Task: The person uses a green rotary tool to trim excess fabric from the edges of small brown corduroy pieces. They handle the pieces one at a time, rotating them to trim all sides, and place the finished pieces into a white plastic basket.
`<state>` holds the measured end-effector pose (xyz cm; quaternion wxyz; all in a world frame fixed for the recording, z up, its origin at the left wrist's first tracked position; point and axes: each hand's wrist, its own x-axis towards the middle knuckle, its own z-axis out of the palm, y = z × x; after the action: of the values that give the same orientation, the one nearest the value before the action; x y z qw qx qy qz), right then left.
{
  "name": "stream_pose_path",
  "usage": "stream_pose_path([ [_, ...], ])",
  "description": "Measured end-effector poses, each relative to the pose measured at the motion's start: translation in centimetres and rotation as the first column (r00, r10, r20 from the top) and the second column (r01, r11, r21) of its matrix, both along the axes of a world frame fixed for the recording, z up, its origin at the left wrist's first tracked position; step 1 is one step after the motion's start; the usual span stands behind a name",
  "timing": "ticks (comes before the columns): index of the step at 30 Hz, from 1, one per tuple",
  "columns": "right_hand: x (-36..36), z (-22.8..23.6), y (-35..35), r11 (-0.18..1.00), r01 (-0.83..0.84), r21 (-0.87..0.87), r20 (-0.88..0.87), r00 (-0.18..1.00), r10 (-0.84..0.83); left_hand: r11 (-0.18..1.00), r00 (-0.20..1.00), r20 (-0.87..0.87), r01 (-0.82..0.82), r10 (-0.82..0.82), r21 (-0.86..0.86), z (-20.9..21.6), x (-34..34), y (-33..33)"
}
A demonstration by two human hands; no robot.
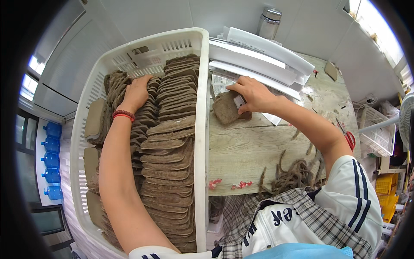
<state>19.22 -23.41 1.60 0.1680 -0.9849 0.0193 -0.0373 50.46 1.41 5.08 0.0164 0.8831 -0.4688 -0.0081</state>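
Observation:
A tall white plastic basket (201, 142) holds rows of flat, brown, fuzzy pads (168, 166), most standing on edge and packed close. My left hand (137, 93), a red bead bracelet at its wrist, reaches down into the far part of the basket. Its fingers curl over the pads of the middle row, and the fingertips are partly hidden. Over the table just right of the basket, my right hand (254, 96) grips a small stack of brown fuzzy pads (227, 108) with a white label between thumb and fingers.
Rolled white paper (258, 54) lies along the back of the wood-patterned table (241, 146), before a metal-lidded jar (269, 23). Brown fuzzy strips (297, 175) are heaped at the near edge. Red-handled scissors (349, 139) lie at right, near a white crate (376, 129).

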Motion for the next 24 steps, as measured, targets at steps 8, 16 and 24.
stream_pose_path([
  [8,-1.3,-1.2,0.8,0.891,0.403,0.208,-0.073,0.915,-0.396,0.999,0.999,-0.016,-0.039,0.039,-0.008,0.4,-0.9,-0.1],
  [16,-1.9,-2.3,1.4,0.865,0.44,0.241,-0.188,0.896,-0.403,1.0,1.0,-0.012,-0.005,0.005,-0.027,-0.5,0.1,0.2],
  [24,-3.9,-0.1,3.2,0.998,0.033,0.051,0.415,0.908,-0.051,0.999,0.999,-0.038,-0.04,0.039,-0.02,-0.3,0.0,0.3],
])
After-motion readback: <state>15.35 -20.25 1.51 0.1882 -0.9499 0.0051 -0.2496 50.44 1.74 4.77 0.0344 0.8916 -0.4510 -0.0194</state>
